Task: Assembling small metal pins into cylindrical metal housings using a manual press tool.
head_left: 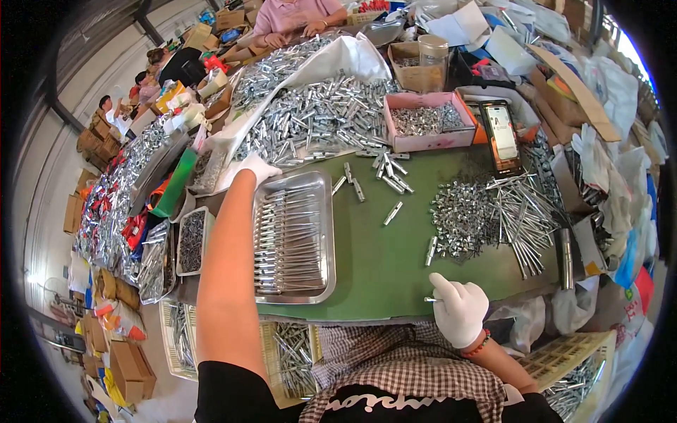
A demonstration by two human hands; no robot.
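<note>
My left hand (pixel 258 168), in a white glove, reaches over the far left corner of a steel tray (pixel 329 233), beside a big heap of silver metal cylinders (pixel 321 116). Its fingers are bunched at the tray's rim and mostly hidden, so what they hold does not show. Rows of slim metal rods with thicker ends (pixel 293 236) lie across the tray. My right hand (pixel 460 311), also gloved, hovers at the near edge of the green table, closed round a small silver metal piece (pixel 432 299) whose tip sticks out to the left.
On the green table (pixel 381 261) lie loose cylinders (pixel 393 213), a pile of small metal fittings (pixel 462 215) and long rods (pixel 525 222). A pink box (pixel 393 141) and a propped phone (pixel 501 137) stand behind. A tub of dark screws (pixel 192 243) sits left. Another person (pixel 296 17) sits across.
</note>
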